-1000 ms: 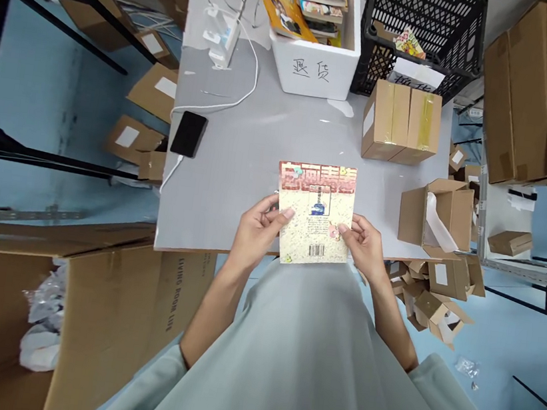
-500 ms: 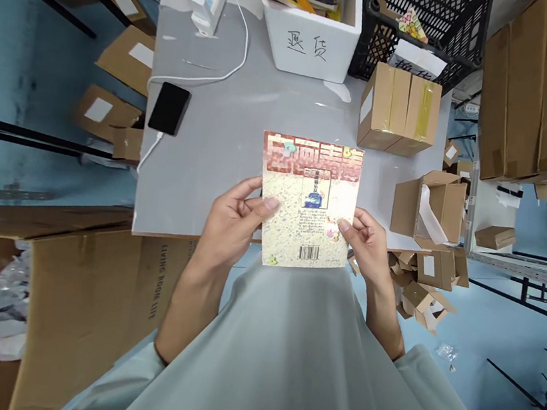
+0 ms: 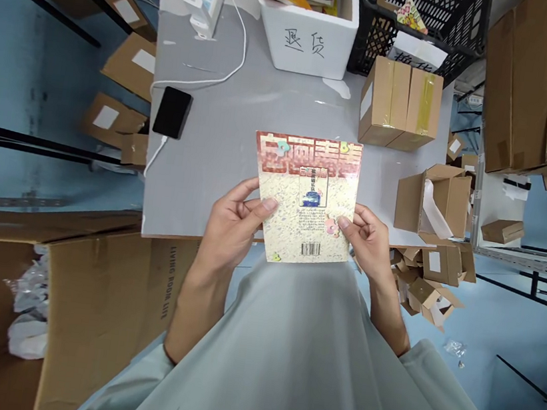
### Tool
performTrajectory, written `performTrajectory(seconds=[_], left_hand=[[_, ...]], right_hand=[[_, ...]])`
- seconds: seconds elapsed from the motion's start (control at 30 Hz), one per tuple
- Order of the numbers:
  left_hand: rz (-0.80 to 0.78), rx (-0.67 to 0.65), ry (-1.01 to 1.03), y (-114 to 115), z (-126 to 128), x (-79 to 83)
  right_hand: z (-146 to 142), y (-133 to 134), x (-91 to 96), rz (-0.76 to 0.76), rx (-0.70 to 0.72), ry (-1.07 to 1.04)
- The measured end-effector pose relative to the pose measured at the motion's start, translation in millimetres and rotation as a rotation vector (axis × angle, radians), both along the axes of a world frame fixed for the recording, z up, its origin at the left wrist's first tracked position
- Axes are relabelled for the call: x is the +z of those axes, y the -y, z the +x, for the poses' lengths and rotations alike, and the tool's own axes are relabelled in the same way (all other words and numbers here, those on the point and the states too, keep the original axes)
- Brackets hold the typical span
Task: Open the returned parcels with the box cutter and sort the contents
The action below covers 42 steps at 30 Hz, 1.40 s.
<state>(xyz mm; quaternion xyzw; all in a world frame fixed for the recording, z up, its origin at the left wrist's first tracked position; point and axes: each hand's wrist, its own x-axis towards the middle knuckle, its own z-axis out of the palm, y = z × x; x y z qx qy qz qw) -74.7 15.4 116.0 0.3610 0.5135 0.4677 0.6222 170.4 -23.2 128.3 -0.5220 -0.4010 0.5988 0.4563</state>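
Between my two hands is a thin, square book [image 3: 282, 216] with a speckled cream cover, a red band of large characters along its top and a barcode near the bottom. My left hand [image 3: 233, 223] pinches its left edge, the thumb on the face toward me. On the opposite edge, my right hand [image 3: 368, 239] grips it the same way, fingers tucked behind. The book is held up in front of my body over the near edge of the grey table [image 3: 209, 156]. Its other side is hidden.
A white bin [image 3: 305, 41] of books and a black crate [image 3: 428, 24] stand at the back. Taped cartons [image 3: 400, 107] and an open box [image 3: 408, 199] are on the right. A black phone [image 3: 172, 112] lies left on a white cable. A large carton [image 3: 92, 315] stands lower left.
The view has shifted slightly. The book's top leans a little more toward me or tilts slightly; both hands keep the same hold on it.
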Motion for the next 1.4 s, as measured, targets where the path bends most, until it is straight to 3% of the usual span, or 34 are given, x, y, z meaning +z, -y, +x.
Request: performTrajectory(seconds=[0.27, 0.43, 0.67, 0.87, 0.97, 1.07, 1.13, 1.27, 1.4], left_hand=[[0.021, -0.012, -0.005, -3, 7, 5.7], [0.054, 0.048, -0.051, -9, 20, 0.9], [0.139, 0.098, -0.234, -8, 54, -6.8], [0.241, -0.117, -0.272, -13, 57, -24.9], [0.295, -0.057, -0.378, -21, 46, -47.4], [0.151, 0.071, -0.358, -24, 33, -67.9], [0.000, 0.023, -0.192, -23, 26, -74.5], [-0.309, -0.181, 0.180, -20, 24, -71.9], [-0.342, -0.131, 0.235, -20, 29, -64.7]], right_hand=[[6, -4, -12.7, 0.050, -0.027, 0.103], [-6, -9, -20.9, 0.171, -0.145, 0.416], [-45, -4, -30.5, 0.217, 0.197, 0.648], [-19, -24, -47.8, 0.151, 0.119, 0.405], [-4, -32, -54.0, 0.095, 0.051, 0.230], [-1, -30, -57.6, 0.009, -0.028, 0.060], [-4, -27, -58.7, -0.074, -0.069, -0.051], [-9, -23, -60.2, -0.137, -0.109, -0.130], [-5, -28, -63.7, -0.093, -0.091, -0.073]])
